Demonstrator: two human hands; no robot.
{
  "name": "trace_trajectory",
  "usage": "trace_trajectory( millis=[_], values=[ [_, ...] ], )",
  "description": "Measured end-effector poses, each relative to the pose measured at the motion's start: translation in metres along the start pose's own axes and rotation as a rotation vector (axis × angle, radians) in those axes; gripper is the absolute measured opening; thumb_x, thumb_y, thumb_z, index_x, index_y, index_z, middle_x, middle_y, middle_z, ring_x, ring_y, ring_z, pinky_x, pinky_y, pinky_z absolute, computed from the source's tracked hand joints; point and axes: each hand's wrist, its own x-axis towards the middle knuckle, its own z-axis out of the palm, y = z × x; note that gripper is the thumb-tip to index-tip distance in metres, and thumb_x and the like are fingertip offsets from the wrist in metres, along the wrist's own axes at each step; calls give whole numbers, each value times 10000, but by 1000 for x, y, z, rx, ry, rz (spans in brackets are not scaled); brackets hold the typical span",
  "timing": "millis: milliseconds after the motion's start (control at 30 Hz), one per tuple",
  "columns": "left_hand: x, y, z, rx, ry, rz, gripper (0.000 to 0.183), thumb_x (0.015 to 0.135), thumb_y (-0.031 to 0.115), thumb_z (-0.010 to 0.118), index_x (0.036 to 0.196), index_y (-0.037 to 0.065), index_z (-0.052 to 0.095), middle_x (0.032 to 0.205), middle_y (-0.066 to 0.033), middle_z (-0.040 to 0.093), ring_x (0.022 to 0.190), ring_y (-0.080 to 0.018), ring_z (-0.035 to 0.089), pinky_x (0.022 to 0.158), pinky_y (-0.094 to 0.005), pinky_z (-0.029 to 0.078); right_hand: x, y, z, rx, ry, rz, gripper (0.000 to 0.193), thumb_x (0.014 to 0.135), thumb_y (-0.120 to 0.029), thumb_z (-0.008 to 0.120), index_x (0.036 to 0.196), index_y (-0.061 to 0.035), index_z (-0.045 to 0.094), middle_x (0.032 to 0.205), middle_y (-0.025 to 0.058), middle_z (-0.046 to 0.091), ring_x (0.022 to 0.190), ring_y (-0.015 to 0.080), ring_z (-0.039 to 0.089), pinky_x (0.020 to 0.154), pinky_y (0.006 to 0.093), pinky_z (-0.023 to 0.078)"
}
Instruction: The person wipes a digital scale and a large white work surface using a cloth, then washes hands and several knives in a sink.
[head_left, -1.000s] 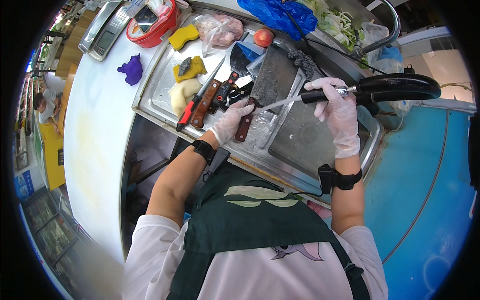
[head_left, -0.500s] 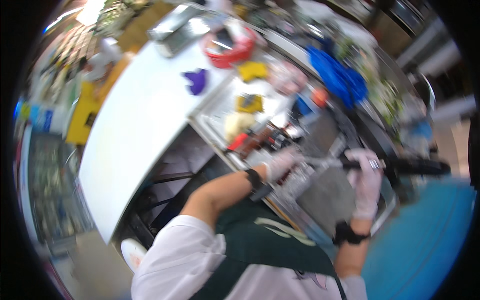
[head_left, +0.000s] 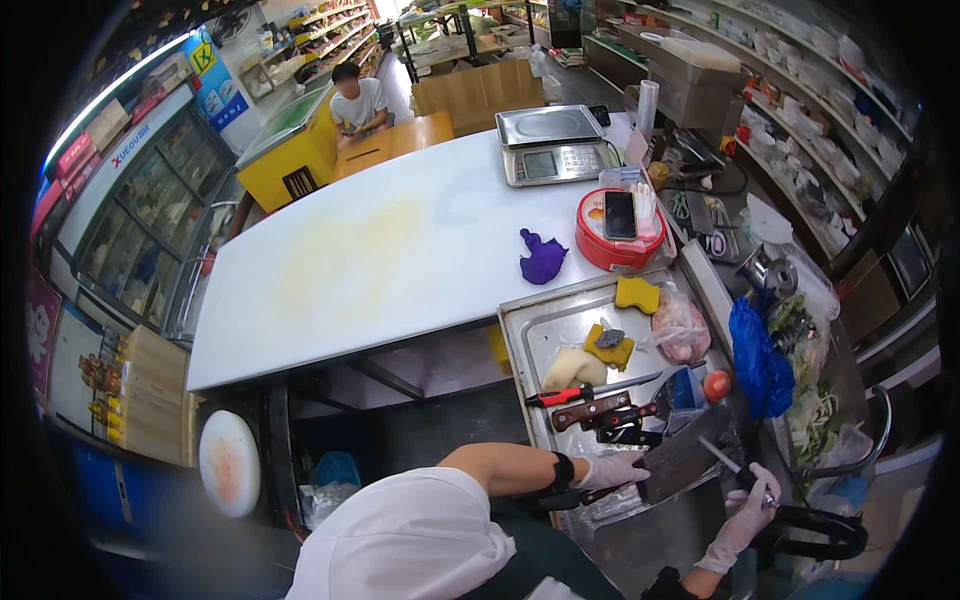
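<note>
My left hand (head_left: 612, 470), in a white glove, grips the handle of a broad cleaver (head_left: 688, 455) at the near end of the steel tray (head_left: 535, 335). The blade lies flat and points right. My gloved right hand (head_left: 745, 512) holds a thin sharpening rod (head_left: 722, 458) whose tip rests against the cleaver blade. A black curved handle (head_left: 812, 532) lies just beside the right hand. Beyond the cleaver lie a red-handled knife (head_left: 580, 392), a wood-handled knife (head_left: 592, 409) and black scissors (head_left: 622, 432).
On the tray are yellow sponges (head_left: 637, 293), a bag of meat (head_left: 680, 326), a tomato (head_left: 716, 385) and a blue bag (head_left: 757, 355). The white table (head_left: 380, 260) holds a purple cloth (head_left: 543, 258), a red tin (head_left: 612, 245) and a scale (head_left: 550, 146). A person (head_left: 358, 98) sits far back.
The view has swung up and to the left, so my hands now sit at the lower right. Both hands keep their grip on cleaver and rod.
</note>
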Motion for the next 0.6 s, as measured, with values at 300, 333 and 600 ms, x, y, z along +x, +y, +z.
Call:
trace_trajectory(
  millis=[300, 333, 600],
  values=[
    [-49, 49, -13, 48, -183, -83, 383, 977, 348, 592, 1248, 79, 561, 784, 51, 504, 692, -47, 481, 590, -234, 426, -13, -48, 20, -94, 114, 99, 182, 928, -182, 632, 1007, -60, 741, 775, 4, 637, 553, 58, 493, 512, 205, 373],
    [-45, 31, -17, -37, -202, -88, 325, 979, 322, 602, 1172, 64, 562, 759, 39, 495, 671, -48, 476, 573, -231, 411, -12, -48, 24, -57, 88, 105, 185, 935, -187, 630, 1017, -61, 738, 755, 12, 641, 558, 55, 520, 522, 203, 394],
    [-14, -2, -8, -105, -361, -185, 211, 1000, 247, 606, 1067, 69, 515, 669, 15, 476, 552, -83, 456, 522, -234, 372, -1, -22, -5, 78, -12, 76, 156, 950, -156, 611, 1005, -40, 699, 904, 43, 711, 550, 72, 584, 506, 199, 434]
  ],
)
